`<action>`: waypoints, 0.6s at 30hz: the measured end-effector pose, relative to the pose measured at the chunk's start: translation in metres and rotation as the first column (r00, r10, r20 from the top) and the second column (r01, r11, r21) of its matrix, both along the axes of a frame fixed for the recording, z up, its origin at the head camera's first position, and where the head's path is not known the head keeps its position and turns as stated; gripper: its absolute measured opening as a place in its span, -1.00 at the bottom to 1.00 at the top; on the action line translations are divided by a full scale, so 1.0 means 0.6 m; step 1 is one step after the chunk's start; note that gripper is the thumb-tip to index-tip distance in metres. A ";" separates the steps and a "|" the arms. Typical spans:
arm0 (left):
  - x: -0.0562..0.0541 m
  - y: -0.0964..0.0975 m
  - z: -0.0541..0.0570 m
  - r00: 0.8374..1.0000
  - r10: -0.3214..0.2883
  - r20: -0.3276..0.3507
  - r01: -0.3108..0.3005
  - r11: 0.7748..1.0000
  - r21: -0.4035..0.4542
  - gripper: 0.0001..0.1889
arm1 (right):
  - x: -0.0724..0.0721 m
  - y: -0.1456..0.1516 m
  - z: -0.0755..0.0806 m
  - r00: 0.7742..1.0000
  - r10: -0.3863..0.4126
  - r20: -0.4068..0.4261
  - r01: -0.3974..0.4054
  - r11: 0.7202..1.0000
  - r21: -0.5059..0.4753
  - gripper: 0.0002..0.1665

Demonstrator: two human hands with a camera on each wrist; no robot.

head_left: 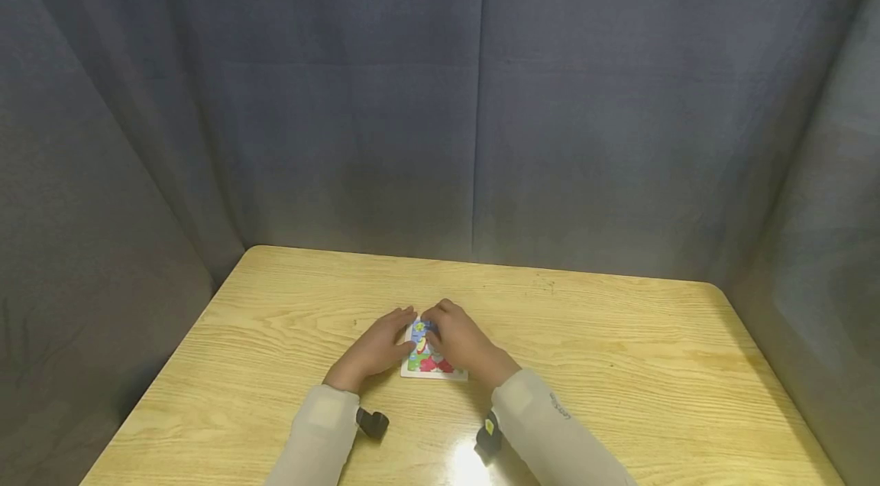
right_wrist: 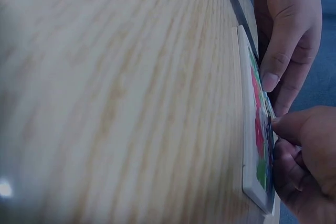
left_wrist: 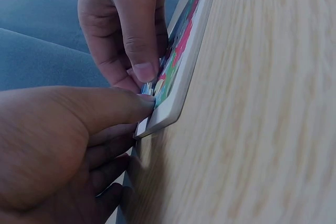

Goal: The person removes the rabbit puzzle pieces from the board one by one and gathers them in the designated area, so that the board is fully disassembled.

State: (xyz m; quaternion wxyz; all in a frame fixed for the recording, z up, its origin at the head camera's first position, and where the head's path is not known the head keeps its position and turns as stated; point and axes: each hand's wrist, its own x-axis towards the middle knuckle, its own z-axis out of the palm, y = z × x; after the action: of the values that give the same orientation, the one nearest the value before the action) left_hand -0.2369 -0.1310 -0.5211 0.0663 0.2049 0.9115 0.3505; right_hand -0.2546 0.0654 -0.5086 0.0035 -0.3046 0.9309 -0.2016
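A small picture puzzle board (head_left: 435, 375) with a pale rim lies on the table. Its bright picture shows red, green, blue and yellow parts. At its left side, my left hand (head_left: 378, 345) rests its thumb on the board's edge, the fingers reaching loosely along that side. Over the board's upper right is my right hand (head_left: 462, 337), thumb and fingers bent together at a small dark-blue puzzle piece (head_left: 431, 326), which it seems to pinch. The right wrist view shows the right thumb (right_wrist: 289, 125) low against the picture; its fingertips are partly hidden.
The wooden table (head_left: 619, 379) reaches out on both sides of the board. Grey curtains (head_left: 357, 104) hang behind it and at the left and right. Dark wrist cameras sit on both sleeves, close above the tabletop.
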 end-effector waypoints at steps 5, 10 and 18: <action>0.000 0.000 0.001 1.000 0.004 0.008 -0.004 1.000 -0.001 -0.39 | 0.001 0.002 -0.001 1.000 -0.008 0.004 0.008 1.000 -0.019 -0.61; 0.002 0.000 0.001 1.000 0.006 0.007 -0.006 1.000 -0.009 -0.39 | 0.004 0.008 -0.001 1.000 0.007 0.021 -0.006 0.999 -0.053 -0.60; 0.003 0.002 0.006 0.999 0.030 0.022 -0.030 1.000 0.009 -0.40 | 0.004 0.029 0.003 0.999 0.007 0.046 -0.004 0.997 -0.079 -0.59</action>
State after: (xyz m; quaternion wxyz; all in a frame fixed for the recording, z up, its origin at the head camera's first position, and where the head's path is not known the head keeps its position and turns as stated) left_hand -0.2350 -0.1299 -0.5174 0.0699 0.1879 0.9120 0.3578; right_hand -0.2522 0.0828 -0.5065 0.0134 -0.3024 0.9210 -0.2453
